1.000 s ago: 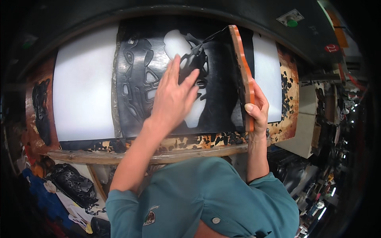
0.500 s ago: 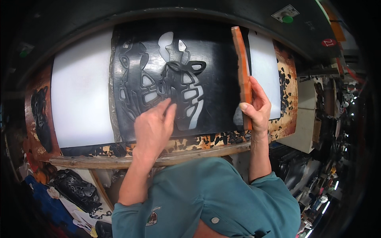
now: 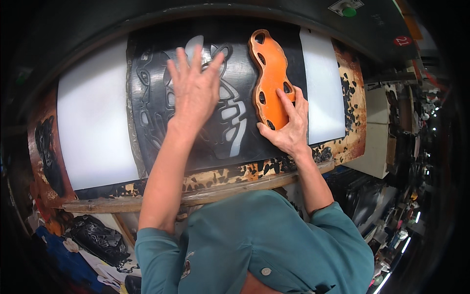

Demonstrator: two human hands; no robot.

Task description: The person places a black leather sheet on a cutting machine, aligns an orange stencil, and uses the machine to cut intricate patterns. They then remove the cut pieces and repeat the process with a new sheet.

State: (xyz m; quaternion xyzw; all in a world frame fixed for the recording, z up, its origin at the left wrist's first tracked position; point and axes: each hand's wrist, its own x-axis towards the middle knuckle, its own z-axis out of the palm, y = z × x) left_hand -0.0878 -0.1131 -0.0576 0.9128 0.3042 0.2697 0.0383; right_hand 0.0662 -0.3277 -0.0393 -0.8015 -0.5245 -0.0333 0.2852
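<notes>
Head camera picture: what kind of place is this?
It looks like a workshop or small factory. You can see an orange shaped block, a black sheet with curvy holes, and a green button on a dark panel.

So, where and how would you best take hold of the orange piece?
Probably grip the orange piece across its near end, from the person's side: it lies lengthwise away from them, and its thick edges give the right hand opposite sides to pinch.
</notes>
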